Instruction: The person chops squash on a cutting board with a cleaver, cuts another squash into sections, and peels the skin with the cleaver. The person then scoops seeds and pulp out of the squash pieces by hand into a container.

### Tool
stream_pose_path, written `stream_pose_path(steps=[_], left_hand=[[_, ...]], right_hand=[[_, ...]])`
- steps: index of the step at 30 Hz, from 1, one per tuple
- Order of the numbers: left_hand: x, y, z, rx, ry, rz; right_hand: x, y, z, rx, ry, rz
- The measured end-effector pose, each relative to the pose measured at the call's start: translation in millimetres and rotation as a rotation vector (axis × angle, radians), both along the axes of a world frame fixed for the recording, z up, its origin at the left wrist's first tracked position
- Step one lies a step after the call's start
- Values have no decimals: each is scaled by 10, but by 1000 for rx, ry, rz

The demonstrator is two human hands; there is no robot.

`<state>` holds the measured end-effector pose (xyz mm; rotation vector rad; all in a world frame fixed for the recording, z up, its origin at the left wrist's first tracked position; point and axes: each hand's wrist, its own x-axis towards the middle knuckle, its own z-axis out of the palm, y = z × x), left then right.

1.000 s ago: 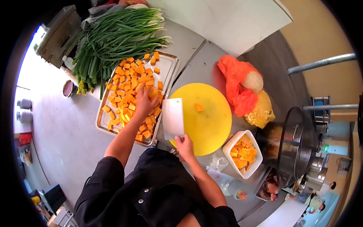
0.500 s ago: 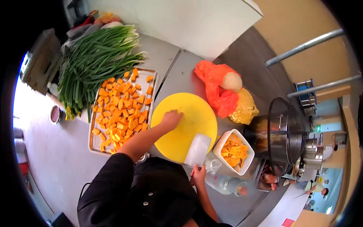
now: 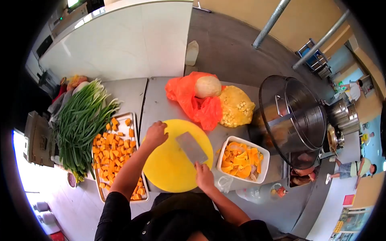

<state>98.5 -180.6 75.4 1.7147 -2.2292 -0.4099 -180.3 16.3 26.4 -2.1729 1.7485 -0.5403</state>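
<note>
My right hand point(image 3: 204, 176) grips the handle of a cleaver point(image 3: 191, 148), its broad blade over the right half of the round yellow cutting board point(image 3: 169, 172). My left hand point(image 3: 157, 133) is at the board's upper left edge, fingers curled together; whether something small sits in them is hidden. Left of the board, a metal tray point(image 3: 136, 120) holds many orange squash chunks point(image 3: 112, 154), partly behind my left forearm. To the right stands a white rectangular tub point(image 3: 263, 170) of orange peelings and scraps point(image 3: 241, 160).
Long green onions point(image 3: 82, 124) lie beyond the tray. Behind the board are a red plastic bag point(image 3: 187, 98) with a pale round melon-like item point(image 3: 208, 86) and a yellow bag point(image 3: 236, 106) of pale pieces. A large dark pot point(image 3: 301, 116) stands right; people point(image 3: 360, 166) are farther off.
The view has swung, showing more of the floor and wall. The cleaver has moved from the board's near edge in over its surface. My left hand has shifted from mid-board to the upper left edge.
</note>
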Motion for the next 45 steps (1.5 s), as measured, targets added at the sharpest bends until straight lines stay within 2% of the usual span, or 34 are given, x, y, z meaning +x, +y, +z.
stream_pose_path(steps=[2, 5, 7, 10, 13, 15, 16, 18, 20, 23, 25, 27, 28, 30, 31, 34, 35, 38, 39, 40, 42, 45], left_hand=[[-413, -325, -8, -16, -56, -85], [-899, -824, -101, -184, -182, -231], [-1090, -1212, -301, -374, -321, -384], [-1273, -1779, -624, -422, -409, -616], [-1272, -2234, -443, 283, -820, -379], [-413, -2747, -1535, -493, -315, -84], [-351, -2676, -912, 98, -598, -6], [-72, -2661, -239, 242, -797, -151], [7, -2857, -409, 229, -514, 136], [-10, -3214, -853, 214, -151, 348], [38, -3486, -1262, 235, -85, 75], [103, -3768, -1519, 295, -70, -64], [-3, -3657, -1093, 414, -164, 15], [136, -3726, -1190, 312, -14, -98], [95, -3705, -1079, 364, 110, -33], [-47, -3637, -759, 475, -24, 9], [-50, -3568, -754, 400, -54, 26], [-365, -3046, -243, 246, -407, 47], [-330, -2870, -450, 89, -420, 45], [-362, -2674, -539, 68, -406, 62], [-491, -2237, -662, -144, -410, 61], [-671, -1875, -609, 46, -290, 126]], right_hand=[[-16, -47, -264, 43, -9, 26], [-15, -37, -465, -49, 7, 74], [-33, -11, -415, 4, -30, 70], [-78, -54, -399, 57, -110, 72], [-153, -88, -396, 134, -191, 81], [-169, -97, -358, 173, -214, 62], [-166, -97, -338, 192, -228, 54], [-151, -110, -369, 193, -239, 44], [-131, -118, -369, 205, -248, 35], [-117, -144, -302, 212, -279, 26], [-110, -169, -286, 176, -324, 11], [-119, -128, -330, 220, -332, -8], [-125, -124, -348, 239, -339, -21], [-134, -171, -316, 262, -322, -20], [-124, -166, -312, 262, -303, -28], [-110, -142, -330, 298, -293, -44], [-113, -138, -344, 320, -309, -46], [-114, -160, -382, 312, -313, -20], [-125, -221, -295, 341, -286, -9], [-119, -276, -221, 367, -258, 1], [-93, -401, -148, 309, -242, -27], [-63, -794, 58, 240, -285, -87]])
